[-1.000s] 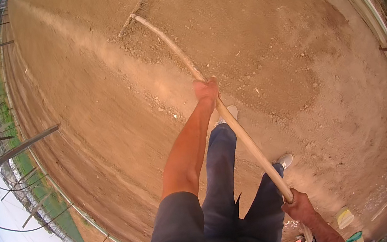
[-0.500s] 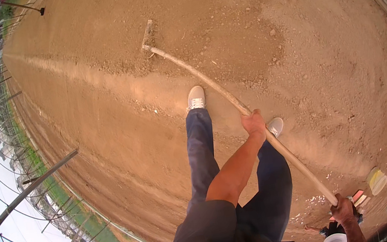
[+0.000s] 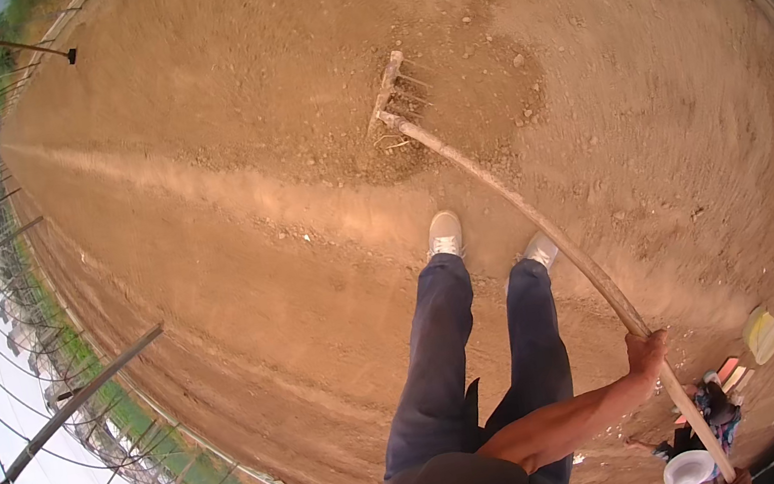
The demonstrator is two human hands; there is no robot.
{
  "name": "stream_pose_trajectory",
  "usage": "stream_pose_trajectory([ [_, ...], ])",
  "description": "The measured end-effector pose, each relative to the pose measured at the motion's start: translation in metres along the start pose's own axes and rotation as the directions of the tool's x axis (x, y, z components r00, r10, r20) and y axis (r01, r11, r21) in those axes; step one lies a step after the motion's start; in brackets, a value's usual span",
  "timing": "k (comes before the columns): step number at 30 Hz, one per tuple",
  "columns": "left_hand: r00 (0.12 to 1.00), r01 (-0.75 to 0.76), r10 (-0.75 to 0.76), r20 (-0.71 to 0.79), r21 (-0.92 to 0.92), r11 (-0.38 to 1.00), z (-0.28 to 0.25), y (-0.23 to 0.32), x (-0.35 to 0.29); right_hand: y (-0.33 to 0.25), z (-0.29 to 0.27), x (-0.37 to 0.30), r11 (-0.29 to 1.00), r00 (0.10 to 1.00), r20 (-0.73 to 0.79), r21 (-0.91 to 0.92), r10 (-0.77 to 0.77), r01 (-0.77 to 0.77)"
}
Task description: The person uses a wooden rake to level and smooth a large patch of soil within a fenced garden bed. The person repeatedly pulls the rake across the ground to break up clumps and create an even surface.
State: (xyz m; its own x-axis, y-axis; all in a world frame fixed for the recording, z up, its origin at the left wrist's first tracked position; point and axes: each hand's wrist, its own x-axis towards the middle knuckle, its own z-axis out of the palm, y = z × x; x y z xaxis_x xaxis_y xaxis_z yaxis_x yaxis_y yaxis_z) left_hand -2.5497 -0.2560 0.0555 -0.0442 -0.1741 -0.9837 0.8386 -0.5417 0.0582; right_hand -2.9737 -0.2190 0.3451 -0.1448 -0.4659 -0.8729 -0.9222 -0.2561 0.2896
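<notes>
A rake with a long wooden handle (image 3: 528, 207) runs from its head (image 3: 388, 90) on the soil down to the lower right. Thin tines stick out on the right side of the head, beside loose clods. My left hand (image 3: 646, 353) is closed round the handle, its arm stretched across my body. Lower down, my right hand (image 3: 737, 480) is at the handle's end, cut by the picture's edge. Only a little of it shows, but it seems closed on the wood.
My feet in light shoes (image 3: 444, 233) stand left of the handle. At lower right are a white round hat or bowl (image 3: 689, 471), a dark cluttered heap and a yellowish piece (image 3: 764, 336). Left, a post (image 3: 79, 404) and wire frames border a green strip. Another long-handled tool (image 3: 32, 47) stands far left.
The rake has been drawn closer to me and to the right, its tines now showing. My left hand has moved down and right with the handle; my right hand has sunk to the lower edge.
</notes>
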Motion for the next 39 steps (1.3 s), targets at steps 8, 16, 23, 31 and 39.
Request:
stream_pose_trajectory([
  [8,0.954,0.054,-0.073,0.291,0.074,0.996,0.027,-0.003,-0.059,0.078,-0.036,-0.087,0.985,0.968,-0.185,-0.069,-0.171,0.16],
  [16,0.98,-0.047,0.022,0.199,0.117,0.992,-0.017,0.066,0.012,-0.039,-0.06,0.035,0.994,0.99,-0.141,0.105,0.013,0.002],
  [23,0.997,-0.066,0.062,0.055,0.087,0.994,-0.045,0.091,0.052,-0.142,-0.093,0.08,0.965,0.987,0.11,0.223,0.118,-0.14],
  [31,0.987,-0.072,0.094,-0.128,0.169,0.983,-0.129,0.158,0.101,-0.208,-0.03,0.154,0.867,0.945,0.103,0.437,-0.312,0.239],
  [39,0.836,-0.278,0.334,-0.435,0.189,0.942,-0.298,0.292,0.115,-0.463,-0.065,0.139,0.859,0.874,0.41,0.511,-0.261,0.017],
])
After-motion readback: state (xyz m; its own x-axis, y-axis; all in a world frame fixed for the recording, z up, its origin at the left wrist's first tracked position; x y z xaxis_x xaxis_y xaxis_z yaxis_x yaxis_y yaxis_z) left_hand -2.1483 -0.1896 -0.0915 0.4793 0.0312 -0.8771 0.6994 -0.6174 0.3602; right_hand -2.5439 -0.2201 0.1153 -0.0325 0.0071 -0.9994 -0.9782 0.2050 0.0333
